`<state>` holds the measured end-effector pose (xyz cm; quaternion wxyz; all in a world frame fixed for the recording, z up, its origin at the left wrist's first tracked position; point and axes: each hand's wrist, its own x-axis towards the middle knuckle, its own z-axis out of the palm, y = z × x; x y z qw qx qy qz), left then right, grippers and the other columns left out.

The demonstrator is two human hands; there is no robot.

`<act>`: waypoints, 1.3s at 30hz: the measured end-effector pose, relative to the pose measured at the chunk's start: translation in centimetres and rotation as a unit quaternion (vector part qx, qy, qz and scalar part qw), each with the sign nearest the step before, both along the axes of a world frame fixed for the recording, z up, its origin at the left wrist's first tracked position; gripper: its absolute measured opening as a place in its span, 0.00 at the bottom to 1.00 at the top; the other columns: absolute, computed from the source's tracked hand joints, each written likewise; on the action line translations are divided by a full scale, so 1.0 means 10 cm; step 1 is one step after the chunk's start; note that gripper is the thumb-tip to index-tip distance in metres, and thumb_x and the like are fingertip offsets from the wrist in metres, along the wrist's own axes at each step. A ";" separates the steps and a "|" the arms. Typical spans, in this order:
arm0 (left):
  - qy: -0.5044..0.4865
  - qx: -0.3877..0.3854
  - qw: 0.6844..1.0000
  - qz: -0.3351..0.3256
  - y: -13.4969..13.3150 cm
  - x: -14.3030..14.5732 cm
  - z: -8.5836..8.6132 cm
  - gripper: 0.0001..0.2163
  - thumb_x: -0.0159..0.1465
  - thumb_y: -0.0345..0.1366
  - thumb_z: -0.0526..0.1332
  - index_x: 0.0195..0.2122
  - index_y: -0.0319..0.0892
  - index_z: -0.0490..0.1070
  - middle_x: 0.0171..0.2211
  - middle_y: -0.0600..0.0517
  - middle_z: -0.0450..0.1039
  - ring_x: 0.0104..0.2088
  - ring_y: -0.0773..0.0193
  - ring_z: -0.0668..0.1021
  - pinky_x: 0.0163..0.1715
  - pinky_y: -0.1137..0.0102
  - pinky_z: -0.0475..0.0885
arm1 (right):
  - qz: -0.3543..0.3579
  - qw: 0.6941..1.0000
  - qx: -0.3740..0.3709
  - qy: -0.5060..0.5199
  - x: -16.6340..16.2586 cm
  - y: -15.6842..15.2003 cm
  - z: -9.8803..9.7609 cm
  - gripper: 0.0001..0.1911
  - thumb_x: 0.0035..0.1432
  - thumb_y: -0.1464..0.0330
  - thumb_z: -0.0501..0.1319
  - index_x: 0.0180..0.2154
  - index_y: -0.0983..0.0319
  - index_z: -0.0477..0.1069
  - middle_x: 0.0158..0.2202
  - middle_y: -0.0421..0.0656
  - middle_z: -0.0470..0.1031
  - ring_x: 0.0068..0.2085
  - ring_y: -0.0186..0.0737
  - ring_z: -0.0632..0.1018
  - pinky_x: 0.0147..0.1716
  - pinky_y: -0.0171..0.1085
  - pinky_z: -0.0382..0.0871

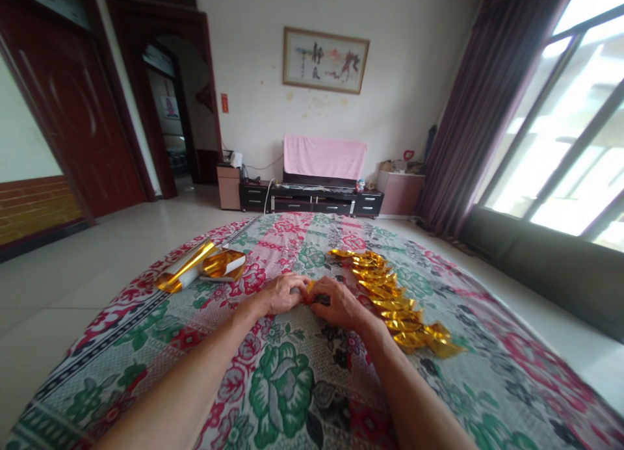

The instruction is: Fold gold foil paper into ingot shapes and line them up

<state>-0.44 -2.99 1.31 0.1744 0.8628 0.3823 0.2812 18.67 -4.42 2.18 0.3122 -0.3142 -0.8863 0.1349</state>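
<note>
My left hand and my right hand meet over the middle of the flowered cloth, fingers curled and closed together. Between their fingertips shows a small bit of gold foil paper; most of it is hidden by the fingers. Just right of my right hand runs a row of several folded gold paper ingots, with pointed ends, lying close against one another. To the left of my left hand lie a rolled gold foil sheet with a white back and a curled stack of gold paper.
The flowered cloth covers a broad rounded surface. Beyond it stands a low black cabinet with a pink cloth draped above. A red door is at the left, a purple curtain and window at the right.
</note>
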 end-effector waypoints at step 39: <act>0.082 0.095 0.963 0.237 0.24 0.03 -0.09 0.05 0.54 0.33 0.59 0.31 0.41 0.71 0.34 0.48 0.70 0.39 0.60 0.71 0.43 0.65 0.63 | -0.190 0.980 0.050 0.002 -0.23 0.00 -0.19 0.03 0.48 0.68 0.61 0.27 0.60 0.69 0.31 0.42 0.67 0.34 0.36 0.67 0.36 0.35 0.58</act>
